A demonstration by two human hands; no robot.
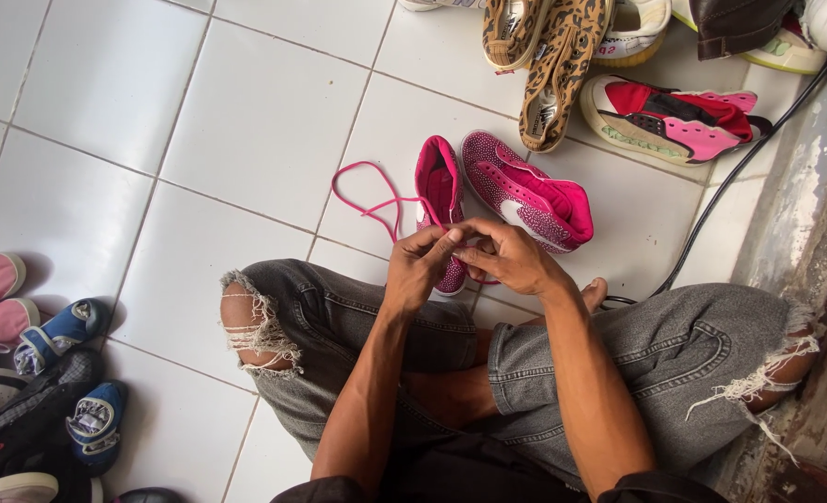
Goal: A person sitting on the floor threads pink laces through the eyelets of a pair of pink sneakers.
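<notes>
Both hands meet over the white tiled floor (246, 121): left hand (420, 263) and right hand (511, 258) pinch the thin pink shoelace (365, 197) between their fingertips at a bright pink high-top sneaker (440, 200) (standing upright, toe toward the person). Its speckled pink twin (525, 191) lies just beside it on its side.

We cannot see the toe of the pink shoe (440, 200); both hands cover it. Shoes (777, 33) at top edge are cut off.
</notes>
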